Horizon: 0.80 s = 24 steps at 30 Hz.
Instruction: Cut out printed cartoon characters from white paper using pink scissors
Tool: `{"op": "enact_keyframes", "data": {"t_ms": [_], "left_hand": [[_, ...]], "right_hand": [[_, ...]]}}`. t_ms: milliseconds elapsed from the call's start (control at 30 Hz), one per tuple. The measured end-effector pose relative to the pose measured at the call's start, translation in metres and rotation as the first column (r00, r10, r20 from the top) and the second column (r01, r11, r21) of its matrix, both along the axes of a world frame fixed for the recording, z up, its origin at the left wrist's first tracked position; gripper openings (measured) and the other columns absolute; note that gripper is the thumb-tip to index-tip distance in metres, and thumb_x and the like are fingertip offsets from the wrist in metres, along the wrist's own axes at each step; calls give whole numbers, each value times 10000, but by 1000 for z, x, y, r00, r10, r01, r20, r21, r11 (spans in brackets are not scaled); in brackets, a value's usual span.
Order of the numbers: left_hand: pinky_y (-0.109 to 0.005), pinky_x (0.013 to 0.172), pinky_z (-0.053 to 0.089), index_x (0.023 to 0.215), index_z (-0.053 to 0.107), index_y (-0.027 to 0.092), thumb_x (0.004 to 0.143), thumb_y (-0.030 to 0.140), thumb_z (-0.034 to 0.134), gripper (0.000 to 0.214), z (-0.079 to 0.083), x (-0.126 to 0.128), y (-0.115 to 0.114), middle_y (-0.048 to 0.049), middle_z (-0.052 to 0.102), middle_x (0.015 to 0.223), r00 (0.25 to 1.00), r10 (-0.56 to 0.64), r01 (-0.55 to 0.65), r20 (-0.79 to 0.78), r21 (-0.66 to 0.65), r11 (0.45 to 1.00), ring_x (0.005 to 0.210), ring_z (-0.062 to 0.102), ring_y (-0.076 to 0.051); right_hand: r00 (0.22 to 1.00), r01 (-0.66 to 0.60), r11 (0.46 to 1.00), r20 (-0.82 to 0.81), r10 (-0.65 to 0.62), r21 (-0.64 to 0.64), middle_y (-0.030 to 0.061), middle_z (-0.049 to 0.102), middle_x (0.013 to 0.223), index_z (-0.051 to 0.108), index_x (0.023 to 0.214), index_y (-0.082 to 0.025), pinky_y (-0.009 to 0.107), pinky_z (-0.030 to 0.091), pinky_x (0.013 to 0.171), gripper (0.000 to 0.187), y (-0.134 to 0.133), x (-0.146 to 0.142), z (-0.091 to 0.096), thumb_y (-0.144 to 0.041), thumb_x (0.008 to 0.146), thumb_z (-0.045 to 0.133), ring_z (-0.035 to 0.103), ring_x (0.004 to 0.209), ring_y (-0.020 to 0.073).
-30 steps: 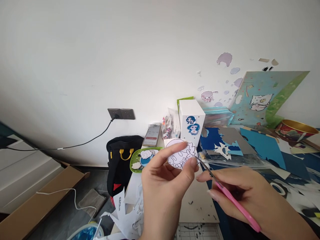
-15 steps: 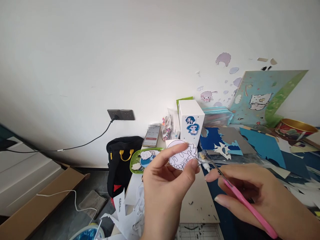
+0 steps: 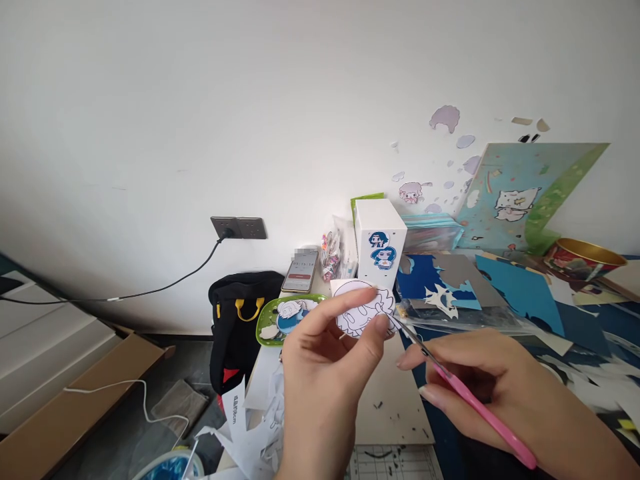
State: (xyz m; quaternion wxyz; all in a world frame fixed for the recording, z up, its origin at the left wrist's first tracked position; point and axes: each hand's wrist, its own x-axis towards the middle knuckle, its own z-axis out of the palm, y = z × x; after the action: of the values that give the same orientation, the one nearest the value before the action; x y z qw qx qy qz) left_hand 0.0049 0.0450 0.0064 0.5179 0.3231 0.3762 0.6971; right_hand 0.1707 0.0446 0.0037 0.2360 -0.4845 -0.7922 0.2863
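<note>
Head view: low in the middle of the frame the left hand [image 3: 325,370] pinches a white paper cutout [image 3: 361,311] with a cartoon outline on it, thumb on its lower right edge and forefinger across its left side, fingers clenched on the sheet. The cutout is held up above the bench [image 3: 395,400], in front of a white box [image 3: 381,243] with two blue-haired stickers. At lower right the right hand [image 3: 500,393] grips pink-handled scissors [image 3: 465,400], fingers closed round the handles; the metal blades point up and left, their tips touching the cutout's right edge. Whether the blades are parted cannot be told.

Just left of the cutout lies a green tray [image 3: 285,319] holding another cartoon piece, and behind it a phone [image 3: 301,272] leans against the wall. A black bag [image 3: 240,327] with yellow handles stands at the bench's left end. White paper scraps [image 3: 255,433] are heaped at lower centre. Blue paper sheets [image 3: 515,293] spread across the right side, with a gold-rimmed bowl [image 3: 583,257] at far right. A cardboard box [image 3: 80,407] lies on the floor at lower left
</note>
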Motion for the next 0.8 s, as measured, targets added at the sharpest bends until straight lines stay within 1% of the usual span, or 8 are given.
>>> {"op": "enact_keyframes", "data": {"t_ms": [233,333,400,533,667,800], "left_hand": [[-135,585,518,745,810,258,655,121,829,165,3,-3,1,15,769,740,1000,14,-14,-26,-9,1000,657,637,-96],[-135,593,526,734,810,260,653,107,824,174,3,-3,0,16,778,734,1000,-6,6,4,-7,1000,651,653,-95],[-137,596,528,719,808,260,659,113,821,159,3,-2,0,15,785,732,1000,-12,13,24,-12,1000,659,663,-99],[-153,596,529,699,804,252,659,123,822,137,2,-2,1,10,785,718,999,-5,5,41,6,1000,663,662,-109],[-147,598,526,702,804,258,663,112,816,151,2,-3,2,17,783,716,1000,6,-7,23,12,1000,672,658,-106],[-128,571,513,701,806,268,665,100,811,172,2,-4,2,29,780,703,1000,13,-13,-3,21,1000,639,645,-91]], "right_hand": [[999,-32,999,33,31,16,-15,531,513,784,895,-214,224,456,426,184,4,3,-3,-230,776,644,477,455,147],[1000,14,999,24,-15,38,-11,500,523,783,870,-213,225,433,430,172,2,2,-3,-219,780,636,443,463,141],[999,33,999,5,-33,23,-14,497,529,780,871,-218,221,425,435,169,1,2,-3,-207,776,641,432,469,137],[1000,15,1000,7,-15,-20,-29,482,529,772,881,-218,211,419,443,165,1,1,-2,-204,777,646,423,469,127],[1000,-4,1000,27,5,-16,-37,471,528,769,886,-221,214,408,438,166,2,0,-1,-237,783,641,403,461,124],[999,17,1000,41,-18,14,-27,483,531,775,863,-221,217,414,438,170,1,0,1,-231,776,630,415,461,130]]}}
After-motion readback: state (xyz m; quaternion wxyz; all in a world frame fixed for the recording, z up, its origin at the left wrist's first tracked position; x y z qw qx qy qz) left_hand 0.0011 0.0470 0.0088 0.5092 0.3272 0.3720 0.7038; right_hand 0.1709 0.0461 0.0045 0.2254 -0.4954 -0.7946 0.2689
